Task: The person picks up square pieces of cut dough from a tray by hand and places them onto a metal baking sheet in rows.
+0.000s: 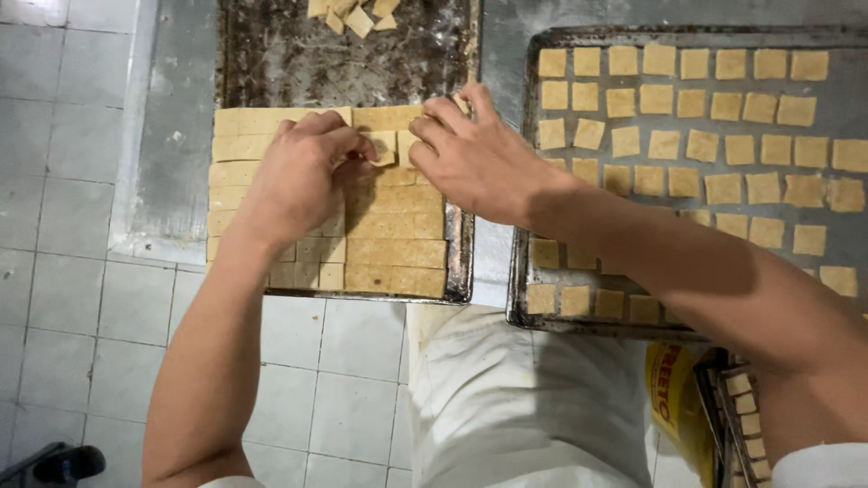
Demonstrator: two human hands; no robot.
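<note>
**Separating cut dough squares: status at mid-process**

Both hands work over the dark tray [271, 54] on the left. The left hand [294, 176] rests on the scored dough slab [393, 239], fingers curled, and pinches a small square piece [384, 146] between thumb and fingertips. The right hand [470, 158] meets it from the other side, its fingers bent down onto the same row of the slab; it appears to grip or steady the neighbouring piece, though the exact hold is hidden by the knuckles.

Done, judging from the layout:
- The second tray [529, 181], on the right, carries many separated squares [674, 145] set out in rough rows with gaps between them. Most of its surface is occupied.
- The far half of the dark tray is bare of slab; only a few loose squares [348, 16] lie at its far edge.

Left, judging from the layout:
- The slab covers the near half of the dark tray. Its right portion lies in long uncut-looking strips; its lower left portion shows cross cuts into squares not yet lifted apart.
- The row under the hands is only partly broken up.

The person's forearm hides part of the right tray, so the remaining free space there cannot be told.
</note>
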